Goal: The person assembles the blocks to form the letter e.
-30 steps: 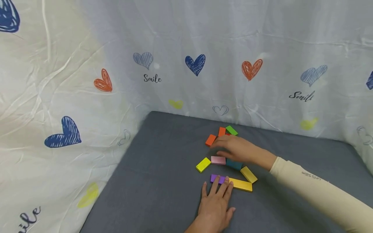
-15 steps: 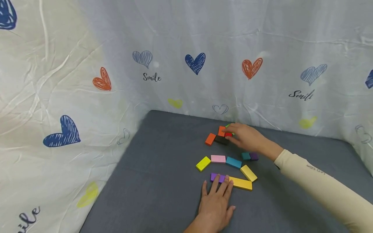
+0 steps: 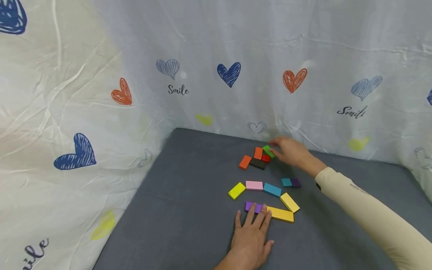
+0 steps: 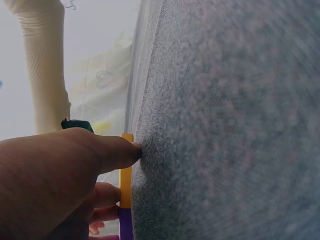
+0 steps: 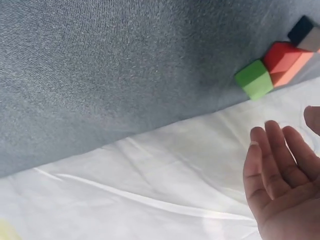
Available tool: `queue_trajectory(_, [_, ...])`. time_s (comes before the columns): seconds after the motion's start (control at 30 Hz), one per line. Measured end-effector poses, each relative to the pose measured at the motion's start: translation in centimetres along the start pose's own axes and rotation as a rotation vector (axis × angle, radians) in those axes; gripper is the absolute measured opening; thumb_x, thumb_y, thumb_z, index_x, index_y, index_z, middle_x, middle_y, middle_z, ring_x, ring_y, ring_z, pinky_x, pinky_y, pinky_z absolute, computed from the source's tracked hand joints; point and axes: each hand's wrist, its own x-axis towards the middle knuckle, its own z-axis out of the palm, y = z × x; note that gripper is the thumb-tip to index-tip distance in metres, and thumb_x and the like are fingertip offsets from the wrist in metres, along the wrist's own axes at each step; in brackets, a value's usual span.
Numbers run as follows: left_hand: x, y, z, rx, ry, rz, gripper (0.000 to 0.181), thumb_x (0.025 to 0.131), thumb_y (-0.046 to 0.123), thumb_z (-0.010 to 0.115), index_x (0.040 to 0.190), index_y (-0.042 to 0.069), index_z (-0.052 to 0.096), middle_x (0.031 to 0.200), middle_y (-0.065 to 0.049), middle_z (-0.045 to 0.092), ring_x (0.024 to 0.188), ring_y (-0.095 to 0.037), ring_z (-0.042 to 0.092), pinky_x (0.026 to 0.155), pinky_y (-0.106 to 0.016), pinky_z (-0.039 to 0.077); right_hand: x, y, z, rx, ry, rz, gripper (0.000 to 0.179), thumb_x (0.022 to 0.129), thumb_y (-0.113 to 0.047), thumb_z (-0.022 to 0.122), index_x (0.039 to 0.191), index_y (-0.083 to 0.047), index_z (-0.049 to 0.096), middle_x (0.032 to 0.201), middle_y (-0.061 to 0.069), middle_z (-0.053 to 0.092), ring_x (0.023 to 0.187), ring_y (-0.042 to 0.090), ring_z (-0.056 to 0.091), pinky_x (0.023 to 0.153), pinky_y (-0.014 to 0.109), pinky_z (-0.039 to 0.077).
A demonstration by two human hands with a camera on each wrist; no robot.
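Note:
With fingers spread straight, my left hand (image 3: 249, 240) rests its fingertips on the purple block (image 3: 251, 207) and the near end of the long amber block (image 3: 282, 215). My right hand (image 3: 291, 150) is beside the green block (image 3: 268, 151) at the back. Its thumb and fingers stand apart around the block's right end. From the right wrist, the relaxed fingers (image 5: 285, 160) show nothing between them, and the green block lies apart from them. Touching or close to the green block are a red block (image 3: 266, 158), an upper orange block (image 3: 258, 152) and a black block (image 3: 258, 164).
An arc of yellow (image 3: 237, 191), pink (image 3: 254, 185), blue (image 3: 272, 189) and pale yellow (image 3: 289, 202) blocks curves behind the left hand. A teal block (image 3: 286, 182) touches a dark purple block (image 3: 295, 183). White heart-printed cloth (image 3: 202, 101) borders the grey table (image 3: 168, 210).
My right hand has moved away and right, from over the black block, past the red one, to the green block. The teal and dark purple blocks came into sight. My left hand stays put.

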Motion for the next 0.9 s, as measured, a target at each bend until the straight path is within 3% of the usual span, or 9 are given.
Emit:
queue_trajectory(0.13, [-0.1,0.0,0.1,0.004,0.009,0.011,0.078,0.103,0.072,0.044,0.169,0.042,0.014,0.176,0.019,0.011,0.163,-0.016,0.013,0.121,-0.062,0.033,0.2,0.5,0.2,0.003,-0.017,0.038,0.040,0.101,-0.021,0.073,0.133,0.002,0.070,0.118,0.017,0.073,0.105,0.033,0.069,0.090,0.054,0.058])
queue_trajectory(0.73, [0.1,-0.1,0.2,0.006,-0.010,0.006,0.079,0.102,0.074,0.043,0.168,0.044,0.011,0.175,0.021,0.009,0.163,-0.015,0.011,0.121,-0.062,0.032,0.6,1.0,2.0,-0.008,-0.038,0.036,0.039,0.101,-0.024,0.072,0.128,0.005,0.070,0.111,0.019,0.073,0.096,0.032,0.070,0.087,0.054,0.058])
queue_trajectory(0.9, [0.1,0.0,0.1,0.003,0.003,0.003,0.079,0.103,0.073,0.044,0.169,0.043,0.013,0.175,0.020,0.010,0.163,-0.016,0.012,0.121,-0.062,0.033,0.1,0.7,1.9,0.003,-0.032,0.048,0.042,0.102,-0.023,0.071,0.133,0.005,0.068,0.119,0.021,0.072,0.106,0.036,0.070,0.093,0.057,0.056])
